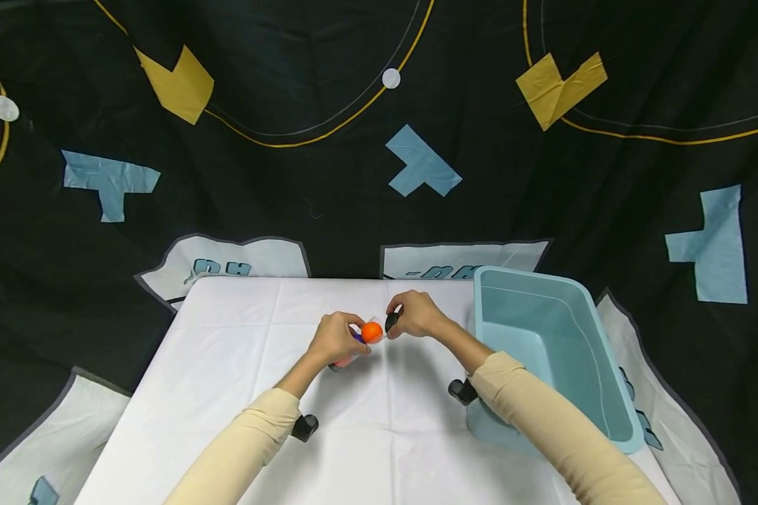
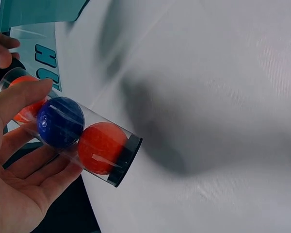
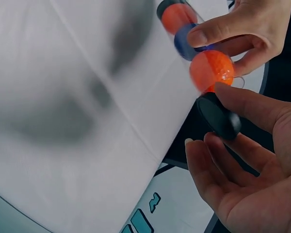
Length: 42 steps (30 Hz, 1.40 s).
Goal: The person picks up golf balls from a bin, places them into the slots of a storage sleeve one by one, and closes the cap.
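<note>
A clear plastic tube is held by my left hand, thumb on one side and fingers on the other. Inside it, in a row, are an orange ball, a blue ball and a red-orange ball. A black end cap closes the lower end of the tilted tube. Between thumb and fingers, my right hand pinches a second black cap. This cap is tilted, right beside the tube's upper end near the orange ball, and looks off the tube.
A light blue plastic bin stands at the table's right side, partly behind my right forearm. The white-covered table lies under both hands. Behind it hangs a black cloth with taped shapes.
</note>
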Motion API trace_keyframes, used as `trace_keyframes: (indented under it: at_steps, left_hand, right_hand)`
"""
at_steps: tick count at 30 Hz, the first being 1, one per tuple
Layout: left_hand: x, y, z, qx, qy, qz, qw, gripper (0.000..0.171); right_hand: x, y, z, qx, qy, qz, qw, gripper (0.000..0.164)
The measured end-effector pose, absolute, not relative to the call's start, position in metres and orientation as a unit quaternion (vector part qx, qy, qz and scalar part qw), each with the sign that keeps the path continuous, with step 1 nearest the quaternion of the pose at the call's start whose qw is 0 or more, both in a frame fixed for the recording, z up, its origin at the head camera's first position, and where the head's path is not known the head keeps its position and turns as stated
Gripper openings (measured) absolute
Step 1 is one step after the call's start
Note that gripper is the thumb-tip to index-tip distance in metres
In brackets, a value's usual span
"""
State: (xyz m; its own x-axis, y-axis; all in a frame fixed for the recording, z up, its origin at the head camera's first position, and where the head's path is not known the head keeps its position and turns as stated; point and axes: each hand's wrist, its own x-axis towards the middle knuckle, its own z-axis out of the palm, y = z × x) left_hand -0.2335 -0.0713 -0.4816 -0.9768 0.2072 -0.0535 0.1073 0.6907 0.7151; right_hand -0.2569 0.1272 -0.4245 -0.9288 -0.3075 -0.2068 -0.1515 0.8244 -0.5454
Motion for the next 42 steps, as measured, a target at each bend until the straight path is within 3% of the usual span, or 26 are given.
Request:
trace_keyframes:
  at_steps: [11,25,30,42]
  left_hand:
    - [-0.230,-0.063,-0.486,0.101,0.913,0.390,0.067,0.040]
    - [-0.223,-0.058,-0.509,0.111,0.903,0.409,0.066,0.039]
    - [-0.222,-0.057,-0.508,0.109,0.899,0.418,0.073,0.038]
    - [-0.226,-0.055,-0.507,0.096,0.903,0.412,0.066,0.040]
  right_hand:
    - [-0.256,0.131,-0.435,-0.070,0.905,-0.357,0.222,0.040]
    - [-0.245,0.127,-0.455,-0.061,0.905,-0.355,0.228,0.049]
    - [-0.248,0.128,-0.452,-0.044,0.889,-0.375,0.258,0.052]
    - [-0.254,0.134,-0.443,0.000,0.853,-0.440,0.281,0.035]
